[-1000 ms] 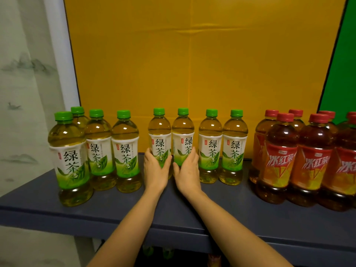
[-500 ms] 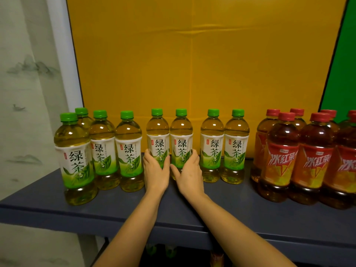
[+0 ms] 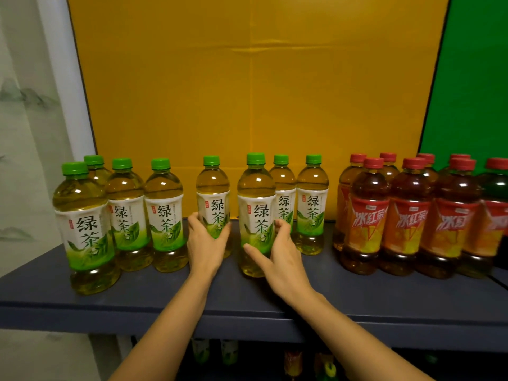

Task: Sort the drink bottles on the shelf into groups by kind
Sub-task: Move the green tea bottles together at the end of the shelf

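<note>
**Left hand [image 3: 206, 243] and right hand [image 3: 280, 254] each grasp one green tea bottle**

The left hand is wrapped around the lower label of the middle bottle [image 3: 213, 188]. The right hand holds the forward bottle [image 3: 255, 193] in the same manner, low on the label. Both bottles are upright. The forward bottle is nearer to the front edge of the shelf [image 3: 165, 301] than its neighbour, and I cannot tell if its base touches the shelf. Such a low grasp seems chosen for sliding, or for a short lift without tipping.

The kinds are already mostly apart. Four green tea bottles [image 3: 123, 215] are clustered at the left, and a green pair [image 3: 313, 204] is just behind the right hand. The red tea bottles [image 3: 368, 221] are packed together at the right end. In my judgement the two held bottles only need to join one green cluster.

For room, there is a gap between the left cluster and the middle bottle, and another between the green pair and the red group. A bare strip of shelf runs in front of the rows. The front-left bottle [image 3: 82, 224] is close to the front edge, so a push to the left should be gentle. The yellow board [image 3: 247, 92] closes the back.
</note>
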A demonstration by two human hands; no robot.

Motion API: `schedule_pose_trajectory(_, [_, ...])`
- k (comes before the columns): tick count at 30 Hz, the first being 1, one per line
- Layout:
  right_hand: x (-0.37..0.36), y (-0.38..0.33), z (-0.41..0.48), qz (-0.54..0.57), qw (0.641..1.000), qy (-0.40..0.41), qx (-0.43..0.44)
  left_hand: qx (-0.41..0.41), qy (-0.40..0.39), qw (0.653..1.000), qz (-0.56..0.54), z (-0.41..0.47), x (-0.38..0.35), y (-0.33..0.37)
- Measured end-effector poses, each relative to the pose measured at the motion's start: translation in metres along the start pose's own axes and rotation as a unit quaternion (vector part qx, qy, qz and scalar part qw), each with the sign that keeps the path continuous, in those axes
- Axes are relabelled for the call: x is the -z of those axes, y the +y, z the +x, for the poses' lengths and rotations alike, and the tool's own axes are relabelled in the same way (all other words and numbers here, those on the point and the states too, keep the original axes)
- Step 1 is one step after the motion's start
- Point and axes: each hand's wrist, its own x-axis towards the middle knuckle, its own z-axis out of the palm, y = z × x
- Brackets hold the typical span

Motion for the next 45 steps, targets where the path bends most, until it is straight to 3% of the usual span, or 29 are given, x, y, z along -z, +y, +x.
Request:
schedule_pose_trajectory(13, [0.070,0.043,-0.010,0.015,0.997,0.059,-0.046,-0.085,-0.078,0.992,0.053,-0.014,-0.001,0.009])
schedule_pose_trajectory(30, [0.067,0.062,-0.011,-0.027,0.997,0.066,-0.022,-0.117,-0.283,0.943,-0.133,-0.041,-0.006,0.024])
schedule_pose_trajectory(40, [0.068,0.063,-0.011,0.012,0.997,0.068,-0.023,-0.091,-0.267,0.938,-0.203,-0.052,-0.035,0.041])
schedule_pose_trajectory(45, [0.068,0.063,-0.011,0.000,0.997,0.071,-0.019,-0.076,-0.252,0.948,-0.179,-0.048,-0.042,0.037])
